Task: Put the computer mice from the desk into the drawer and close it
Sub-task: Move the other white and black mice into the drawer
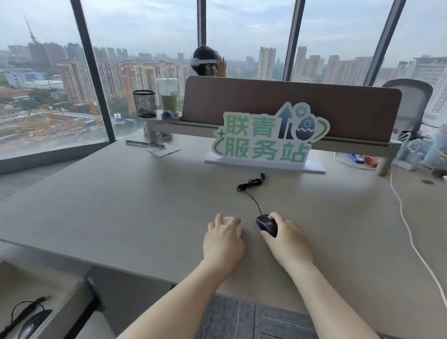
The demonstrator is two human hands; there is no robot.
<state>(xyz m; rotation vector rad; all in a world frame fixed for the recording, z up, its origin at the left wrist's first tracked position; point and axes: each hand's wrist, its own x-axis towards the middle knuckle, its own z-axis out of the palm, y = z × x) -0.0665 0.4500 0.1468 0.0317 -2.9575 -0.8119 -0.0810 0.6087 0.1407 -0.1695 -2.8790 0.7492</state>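
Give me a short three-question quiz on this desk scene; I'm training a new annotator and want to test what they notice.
1. True or false: the drawer at lower left already holds a black mouse.
2. Which hand rests on the black wired mouse on the desk: A) the left hand, B) the right hand, C) neither?
3. Fill in: the mouse under the left hand is ____ in colour.

Key
1. True; the drawer is open.
2. B; its cable trails toward the sign.
3. White, mostly covered by the fingers.
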